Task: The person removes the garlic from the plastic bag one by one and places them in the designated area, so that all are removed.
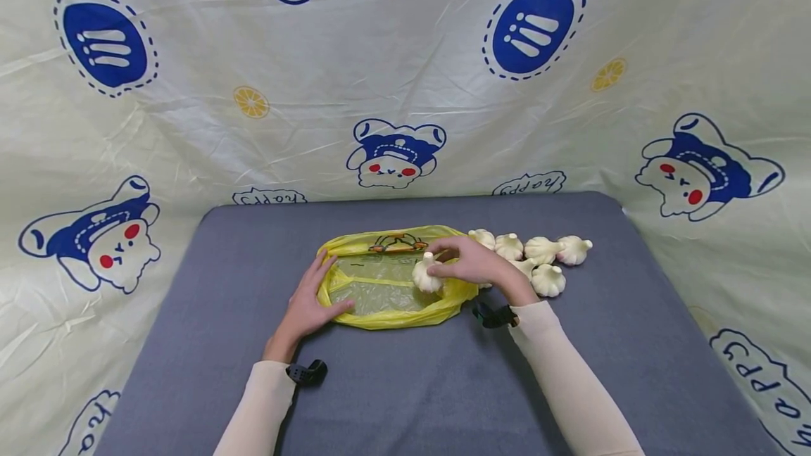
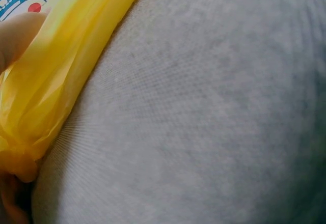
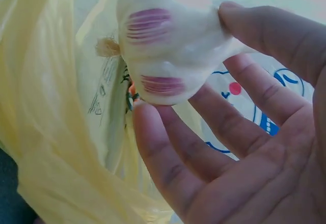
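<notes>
My right hand (image 1: 470,259) pinches a garlic bulb (image 1: 426,274) between thumb and fingers, over the right part of a yellow plastic bag's mouth. In the right wrist view this garlic bulb (image 3: 158,51) is white with purple streaks, its root end pointing away from the palm. The yellow bag (image 1: 395,319) lies on the table with its mouth spread wide and orange and black print on its far side. At the bag's left edge rests my left hand (image 1: 308,305), thumb and fingers spread apart along the rim. The left wrist view shows a pleated side of the bag (image 2: 66,71).
Several more garlic bulbs (image 1: 548,280) sit grouped on the table just right of the bag, partly behind my right hand and wrist. A grey-blue cloth covers the table (image 1: 405,385). Behind it hangs a pale printed curtain (image 1: 405,55).
</notes>
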`<state>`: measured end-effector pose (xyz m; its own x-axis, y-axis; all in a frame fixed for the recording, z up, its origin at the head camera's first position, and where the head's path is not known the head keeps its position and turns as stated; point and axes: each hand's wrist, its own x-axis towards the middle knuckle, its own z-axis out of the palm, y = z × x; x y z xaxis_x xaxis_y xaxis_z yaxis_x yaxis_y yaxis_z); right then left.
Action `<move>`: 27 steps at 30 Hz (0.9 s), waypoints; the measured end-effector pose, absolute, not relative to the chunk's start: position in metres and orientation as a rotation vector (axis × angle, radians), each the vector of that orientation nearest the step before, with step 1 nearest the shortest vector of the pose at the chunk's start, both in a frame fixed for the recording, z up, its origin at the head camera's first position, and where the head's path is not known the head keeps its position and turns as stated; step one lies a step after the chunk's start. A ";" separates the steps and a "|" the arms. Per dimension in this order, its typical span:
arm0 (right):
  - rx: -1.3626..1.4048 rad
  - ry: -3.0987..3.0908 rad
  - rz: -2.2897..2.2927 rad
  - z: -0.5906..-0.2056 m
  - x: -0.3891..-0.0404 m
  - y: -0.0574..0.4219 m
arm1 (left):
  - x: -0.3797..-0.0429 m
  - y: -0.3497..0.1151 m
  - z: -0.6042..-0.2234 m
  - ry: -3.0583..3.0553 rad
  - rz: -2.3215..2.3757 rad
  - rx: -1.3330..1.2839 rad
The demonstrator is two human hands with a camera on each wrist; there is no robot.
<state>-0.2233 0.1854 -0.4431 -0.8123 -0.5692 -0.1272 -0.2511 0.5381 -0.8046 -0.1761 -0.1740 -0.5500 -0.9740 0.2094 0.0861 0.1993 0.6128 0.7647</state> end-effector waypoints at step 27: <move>-0.431 2.617 -1.698 -0.444 -0.171 0.224 | -0.177 -0.174 -0.551 2.806 1.337 0.358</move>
<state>-0.1713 0.2240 -0.4443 -0.9625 -0.2234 0.1542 -0.2318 0.3813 -0.8949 -0.1770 -0.1742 -0.5509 -0.9737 0.2107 0.0866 0.2000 0.6085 0.7680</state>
